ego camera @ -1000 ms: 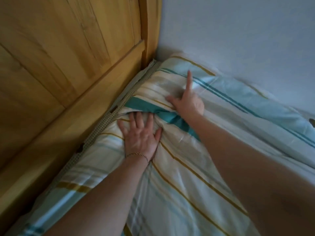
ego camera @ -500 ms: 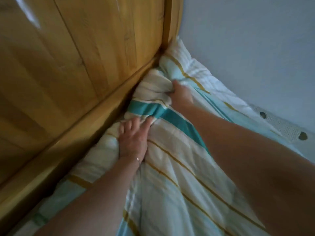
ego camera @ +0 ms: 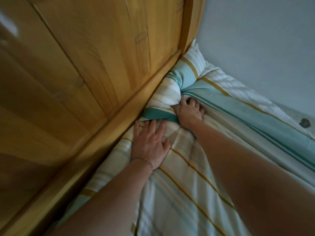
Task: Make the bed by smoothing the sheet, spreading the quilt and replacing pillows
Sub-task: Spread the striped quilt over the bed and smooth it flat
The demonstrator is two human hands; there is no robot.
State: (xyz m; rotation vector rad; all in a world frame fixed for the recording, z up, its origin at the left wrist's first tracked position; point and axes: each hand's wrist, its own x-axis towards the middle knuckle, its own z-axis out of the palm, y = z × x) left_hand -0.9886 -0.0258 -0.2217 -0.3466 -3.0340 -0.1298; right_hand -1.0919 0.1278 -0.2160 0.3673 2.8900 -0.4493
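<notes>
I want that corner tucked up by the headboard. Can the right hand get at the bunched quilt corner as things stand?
Probably yes. The right hand already grips the fold of the quilt just below the bunched corner, and nothing lies between them. The left hand presses flat lower down, out of the way.

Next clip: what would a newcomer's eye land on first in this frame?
Two bare hands working the striped quilt into the corner where the wooden headboard meets the pale wall. The left hand presses flat beside the headboard rail; the right hand grips a bunched fold near the dark teal stripe.
</notes>
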